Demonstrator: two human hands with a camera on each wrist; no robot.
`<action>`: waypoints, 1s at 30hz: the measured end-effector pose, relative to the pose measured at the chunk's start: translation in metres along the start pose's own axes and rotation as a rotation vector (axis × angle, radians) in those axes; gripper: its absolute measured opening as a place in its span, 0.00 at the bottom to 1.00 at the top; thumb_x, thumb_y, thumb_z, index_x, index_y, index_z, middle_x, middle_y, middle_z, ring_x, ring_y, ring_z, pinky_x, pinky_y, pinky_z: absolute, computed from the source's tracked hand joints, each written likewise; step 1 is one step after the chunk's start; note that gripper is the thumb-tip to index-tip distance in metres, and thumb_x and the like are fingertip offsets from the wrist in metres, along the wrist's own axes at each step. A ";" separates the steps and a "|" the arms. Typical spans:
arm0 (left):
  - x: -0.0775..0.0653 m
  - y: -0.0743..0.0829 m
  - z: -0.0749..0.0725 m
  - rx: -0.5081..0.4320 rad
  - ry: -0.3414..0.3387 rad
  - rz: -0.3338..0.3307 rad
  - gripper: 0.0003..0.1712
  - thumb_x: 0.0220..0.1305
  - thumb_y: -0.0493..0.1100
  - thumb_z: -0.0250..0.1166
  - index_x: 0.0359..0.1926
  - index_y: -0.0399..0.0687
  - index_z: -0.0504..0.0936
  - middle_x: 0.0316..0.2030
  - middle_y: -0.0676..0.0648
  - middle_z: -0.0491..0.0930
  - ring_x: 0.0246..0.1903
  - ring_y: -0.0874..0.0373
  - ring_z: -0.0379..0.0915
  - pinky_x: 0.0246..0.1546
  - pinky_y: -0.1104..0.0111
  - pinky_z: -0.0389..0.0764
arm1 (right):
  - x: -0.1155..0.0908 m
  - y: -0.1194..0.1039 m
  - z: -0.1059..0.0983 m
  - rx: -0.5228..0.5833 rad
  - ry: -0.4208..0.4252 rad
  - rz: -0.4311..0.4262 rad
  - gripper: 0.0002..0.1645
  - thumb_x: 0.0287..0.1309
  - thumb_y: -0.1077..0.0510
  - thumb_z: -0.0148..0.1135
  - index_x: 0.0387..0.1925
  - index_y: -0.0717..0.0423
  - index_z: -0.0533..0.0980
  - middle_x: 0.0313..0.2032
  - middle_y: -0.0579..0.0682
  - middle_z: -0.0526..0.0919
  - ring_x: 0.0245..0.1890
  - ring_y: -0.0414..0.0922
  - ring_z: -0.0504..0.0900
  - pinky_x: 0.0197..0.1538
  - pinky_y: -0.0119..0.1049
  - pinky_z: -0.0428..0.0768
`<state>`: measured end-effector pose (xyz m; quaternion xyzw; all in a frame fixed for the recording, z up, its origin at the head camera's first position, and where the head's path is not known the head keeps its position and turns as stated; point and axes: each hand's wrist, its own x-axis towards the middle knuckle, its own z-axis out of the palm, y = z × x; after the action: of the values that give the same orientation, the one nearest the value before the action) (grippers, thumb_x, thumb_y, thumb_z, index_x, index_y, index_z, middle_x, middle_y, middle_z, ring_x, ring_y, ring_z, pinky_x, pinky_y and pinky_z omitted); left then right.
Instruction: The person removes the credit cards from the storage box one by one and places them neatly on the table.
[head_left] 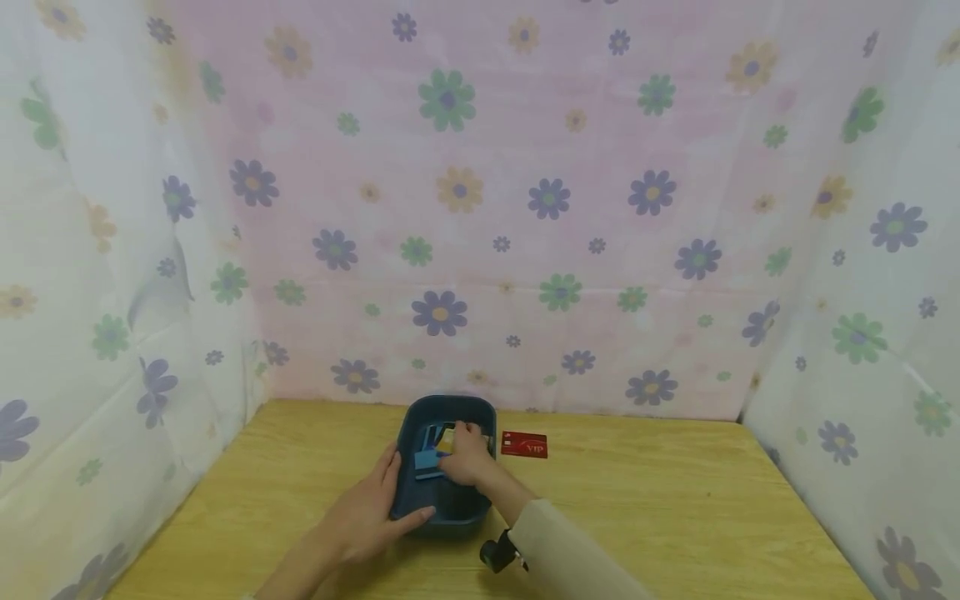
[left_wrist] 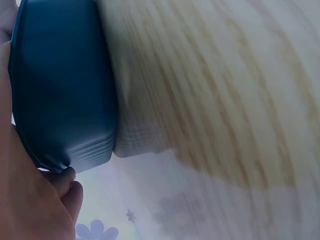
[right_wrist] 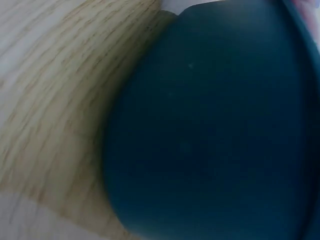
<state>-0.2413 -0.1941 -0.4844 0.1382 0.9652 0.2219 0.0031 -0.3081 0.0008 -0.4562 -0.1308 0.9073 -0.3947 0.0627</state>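
A dark blue plastic bin (head_left: 450,504) sits on the wooden table with several cards inside. My left hand (head_left: 363,517) grips its near left side, fingers along the outer wall and thumb over the near rim. In the left wrist view, curled fingertips (left_wrist: 64,182) show at the bin's corner. My right hand (head_left: 467,457) reaches into the bin and pinches a yellow card (head_left: 446,441), though its fingers partly hide the grip. A light blue card (head_left: 427,464) lies beside the thumb. The right wrist view is mostly filled by the bin's outer wall (right_wrist: 210,125).
A red card marked VIP (head_left: 524,444) lies flat on the table (head_left: 660,500), just right of the bin. Flower-printed cloth (head_left: 495,275) hangs behind the table and along both sides. A small black device (head_left: 498,552) is strapped at my right wrist.
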 end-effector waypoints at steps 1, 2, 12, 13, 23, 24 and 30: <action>0.000 0.000 0.000 -0.003 -0.002 0.000 0.65 0.63 0.80 0.55 0.79 0.32 0.51 0.81 0.37 0.43 0.71 0.35 0.61 0.64 0.43 0.71 | 0.000 0.000 0.002 -0.028 -0.003 0.005 0.44 0.61 0.62 0.67 0.74 0.71 0.59 0.72 0.73 0.59 0.72 0.69 0.60 0.69 0.64 0.64; 0.000 0.001 0.001 -0.005 -0.003 0.000 0.65 0.63 0.80 0.55 0.79 0.33 0.51 0.81 0.37 0.43 0.71 0.35 0.61 0.64 0.43 0.71 | 0.000 0.001 0.005 -0.056 -0.011 0.009 0.44 0.60 0.61 0.67 0.73 0.71 0.60 0.72 0.72 0.59 0.72 0.68 0.60 0.70 0.64 0.63; 0.000 0.003 -0.001 -0.007 -0.006 0.007 0.66 0.63 0.81 0.53 0.79 0.32 0.52 0.81 0.37 0.43 0.70 0.35 0.63 0.62 0.44 0.73 | -0.001 0.005 0.018 -0.135 -0.085 -0.111 0.46 0.52 0.68 0.62 0.74 0.63 0.63 0.74 0.66 0.61 0.72 0.64 0.65 0.69 0.64 0.64; 0.000 0.003 -0.002 -0.005 -0.009 0.002 0.66 0.63 0.81 0.53 0.79 0.32 0.52 0.81 0.37 0.42 0.70 0.36 0.63 0.62 0.44 0.73 | 0.000 0.005 0.018 -0.118 -0.071 -0.126 0.45 0.52 0.69 0.61 0.74 0.63 0.64 0.73 0.67 0.62 0.70 0.64 0.67 0.66 0.62 0.68; -0.001 0.005 -0.006 -0.009 -0.016 -0.014 0.66 0.63 0.80 0.55 0.79 0.33 0.51 0.81 0.38 0.42 0.71 0.36 0.63 0.62 0.45 0.73 | 0.010 0.009 0.018 -0.098 0.058 -0.116 0.39 0.49 0.71 0.66 0.66 0.65 0.71 0.62 0.67 0.71 0.57 0.63 0.72 0.54 0.57 0.75; -0.001 0.005 -0.005 -0.008 -0.016 -0.014 0.66 0.63 0.80 0.55 0.79 0.33 0.51 0.81 0.38 0.42 0.71 0.36 0.63 0.62 0.45 0.73 | 0.011 0.010 0.019 -0.105 0.064 -0.108 0.38 0.49 0.70 0.67 0.66 0.66 0.71 0.60 0.67 0.71 0.56 0.63 0.72 0.54 0.57 0.74; 0.000 0.003 -0.002 0.004 -0.009 -0.022 0.66 0.62 0.81 0.55 0.80 0.34 0.50 0.81 0.38 0.42 0.71 0.37 0.63 0.62 0.46 0.73 | 0.018 0.012 0.022 -0.164 0.090 -0.024 0.36 0.51 0.65 0.71 0.63 0.69 0.71 0.58 0.68 0.70 0.60 0.64 0.69 0.62 0.62 0.70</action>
<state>-0.2403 -0.1926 -0.4813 0.1288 0.9671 0.2191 0.0096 -0.3225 -0.0115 -0.4805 -0.1286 0.9369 -0.3251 0.0062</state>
